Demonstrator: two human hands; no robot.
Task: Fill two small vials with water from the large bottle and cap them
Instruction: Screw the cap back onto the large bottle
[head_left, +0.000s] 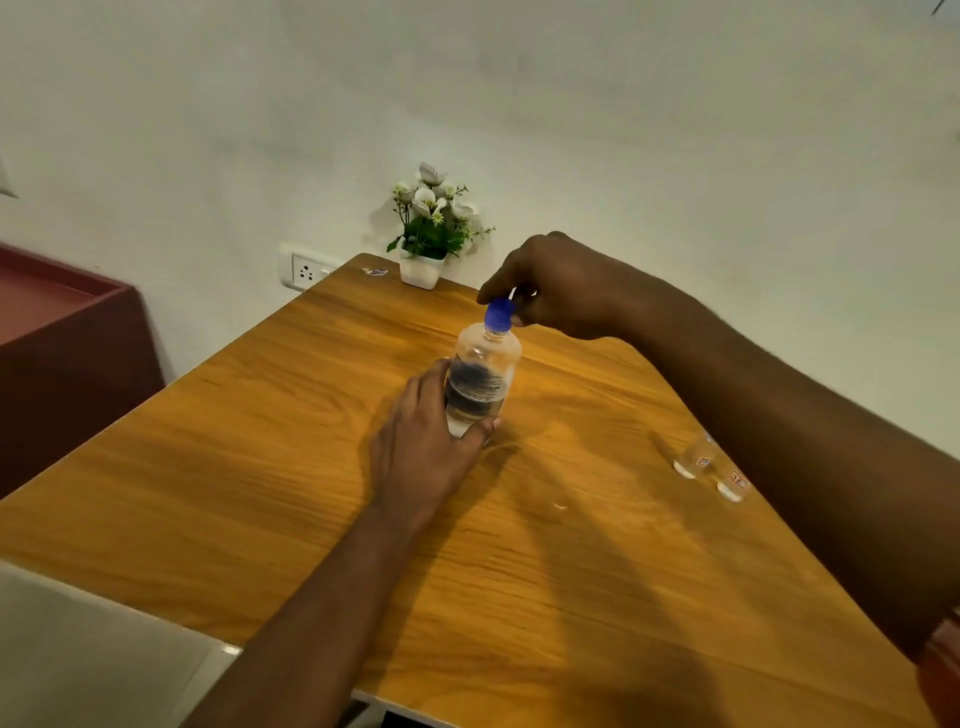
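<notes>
Dim warm light, soft blur, wide-angle bending

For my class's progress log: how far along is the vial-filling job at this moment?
Done: nothing that shows. In hand: the left hand grips the clear plastic water bottle upright on the wooden table, while the right hand pinches its blue screw cap, still on. Left: pouring and capping; the two small clear vials sit off to the right, fill and caps too blurred to judge.

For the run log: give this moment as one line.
bottle: standing on table, blue cap on | left hand: grips bottle body | right hand: pinches cap | two vials: on table, right of bottle
</notes>
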